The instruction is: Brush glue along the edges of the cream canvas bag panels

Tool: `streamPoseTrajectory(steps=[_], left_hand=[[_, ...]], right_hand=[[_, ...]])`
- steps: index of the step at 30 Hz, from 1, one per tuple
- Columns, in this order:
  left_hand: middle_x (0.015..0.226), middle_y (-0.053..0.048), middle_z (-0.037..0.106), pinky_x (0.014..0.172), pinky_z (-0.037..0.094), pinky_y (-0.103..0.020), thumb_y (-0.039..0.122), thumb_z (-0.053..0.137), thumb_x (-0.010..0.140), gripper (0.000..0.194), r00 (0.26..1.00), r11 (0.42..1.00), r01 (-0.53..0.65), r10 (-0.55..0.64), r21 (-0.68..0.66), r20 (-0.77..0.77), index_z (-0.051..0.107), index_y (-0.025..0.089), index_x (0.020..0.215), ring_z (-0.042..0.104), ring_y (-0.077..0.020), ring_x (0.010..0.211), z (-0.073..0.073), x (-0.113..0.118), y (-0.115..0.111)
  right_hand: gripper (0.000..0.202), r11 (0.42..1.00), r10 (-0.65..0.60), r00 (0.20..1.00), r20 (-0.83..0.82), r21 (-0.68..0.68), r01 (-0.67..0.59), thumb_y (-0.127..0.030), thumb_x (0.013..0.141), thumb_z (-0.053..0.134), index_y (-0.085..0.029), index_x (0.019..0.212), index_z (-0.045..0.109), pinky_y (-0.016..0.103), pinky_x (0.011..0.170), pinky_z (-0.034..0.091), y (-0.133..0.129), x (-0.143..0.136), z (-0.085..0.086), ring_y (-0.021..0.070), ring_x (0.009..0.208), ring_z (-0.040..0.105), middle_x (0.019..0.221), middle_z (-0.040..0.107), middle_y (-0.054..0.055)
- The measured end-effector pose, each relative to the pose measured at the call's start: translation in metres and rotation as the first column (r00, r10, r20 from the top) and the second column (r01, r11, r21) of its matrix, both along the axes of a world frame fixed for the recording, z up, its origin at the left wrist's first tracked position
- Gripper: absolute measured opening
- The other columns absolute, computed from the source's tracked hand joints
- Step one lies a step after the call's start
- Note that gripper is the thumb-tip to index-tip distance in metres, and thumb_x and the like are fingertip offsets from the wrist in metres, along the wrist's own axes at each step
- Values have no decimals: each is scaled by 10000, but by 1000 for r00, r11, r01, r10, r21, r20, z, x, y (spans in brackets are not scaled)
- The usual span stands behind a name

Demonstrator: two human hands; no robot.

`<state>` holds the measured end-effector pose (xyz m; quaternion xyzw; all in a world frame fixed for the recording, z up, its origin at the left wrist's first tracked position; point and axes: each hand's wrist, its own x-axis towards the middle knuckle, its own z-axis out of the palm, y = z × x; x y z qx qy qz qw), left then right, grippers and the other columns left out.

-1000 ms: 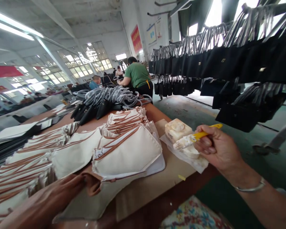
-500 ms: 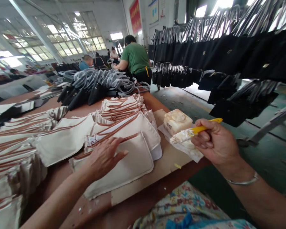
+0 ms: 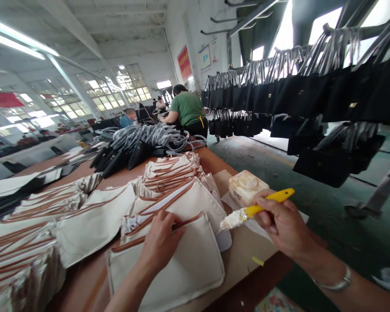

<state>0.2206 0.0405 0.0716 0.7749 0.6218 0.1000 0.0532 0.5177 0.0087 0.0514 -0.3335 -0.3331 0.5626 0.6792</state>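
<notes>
Closed around the yellow handle of a brush (image 3: 271, 201), my right hand (image 3: 284, 227) holds it slanted, its white-coated bristles pointing left toward some cream pieces. My left hand (image 3: 162, 238) rests with bent fingers on the brown-trimmed upper edge of the nearest cream piece (image 3: 195, 264), which lies directly before me; I cannot tell whether the fingers pinch it. Just behind it, more cream pieces overlap in a long stack (image 3: 172, 169), and further rows lie to the left on the brown table (image 3: 217, 160). Just beyond my right hand stands a squarish, stained, off-white container (image 3: 247, 186). Farther along the table are black bags with wrapped grey handles (image 3: 149, 136). Behind, a person in a green shirt (image 3: 186, 108) bends forward; at right, black bags hang on a rack (image 3: 302, 93).
</notes>
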Motion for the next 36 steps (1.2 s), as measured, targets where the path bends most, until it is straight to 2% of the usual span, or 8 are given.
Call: streamPoseTrajectory(steps=[3,5,10,18,23,30,33,36], left_hand=[[934,-46,648,827,428,-352,266,591,798,86,1000,1000,-7,7,-13,-13,626,210,852,596,-248,958,3,12,3],[899,-28,680,793,427,-336,306,593,815,144,1000,998,23,-22,-58,14,648,231,924,619,-241,919,3,19,4],[919,-20,687,753,430,-275,356,506,902,252,983,985,117,-97,-126,154,728,294,1005,643,-197,888,-2,32,5],[826,-2,603,657,425,-224,342,490,913,274,906,947,200,-81,-251,415,731,222,864,603,-150,759,-3,38,-8],[812,-3,572,652,402,-228,391,518,920,274,883,944,209,-70,-255,464,716,221,836,580,-148,759,-6,36,-17],[774,1,590,647,383,-243,406,506,949,288,914,962,232,-164,-146,372,699,249,804,584,-146,741,-3,41,-34],[786,8,627,691,378,-264,356,528,951,189,914,950,309,-308,37,265,702,297,910,599,-155,775,-4,41,-45],[803,14,652,690,363,-287,290,556,942,143,882,881,419,-452,220,131,677,316,1014,595,-154,748,-7,39,-58]], right_hand=[[205,998,-47,993,109,37,43,-332,856,671,-168,758,597,211,378,143,8,-11,-6,78,392,257,438,393,-71],[213,997,-65,983,174,62,55,-354,869,658,-170,779,599,215,382,159,13,-15,-11,88,413,286,457,402,-67],[213,993,-83,951,299,100,55,-358,893,622,-178,782,601,237,422,245,18,-20,-15,106,445,336,481,418,-63],[202,987,-31,889,457,156,-46,-319,927,558,-180,782,583,251,480,325,20,-39,-18,119,474,393,512,434,-63],[211,980,-157,870,466,183,79,-340,929,548,-181,796,587,250,485,341,26,-28,-17,122,473,412,506,440,-63],[200,981,-60,847,528,188,-47,-305,932,542,-188,777,588,241,454,300,4,-21,-2,108,462,381,522,424,-65],[172,981,-131,867,481,187,44,-288,923,550,-184,789,581,235,446,292,7,-14,3,104,455,380,511,432,-67],[151,985,-108,909,402,164,45,-276,901,573,-177,787,575,228,423,247,11,-6,9,92,426,347,468,412,-81]])
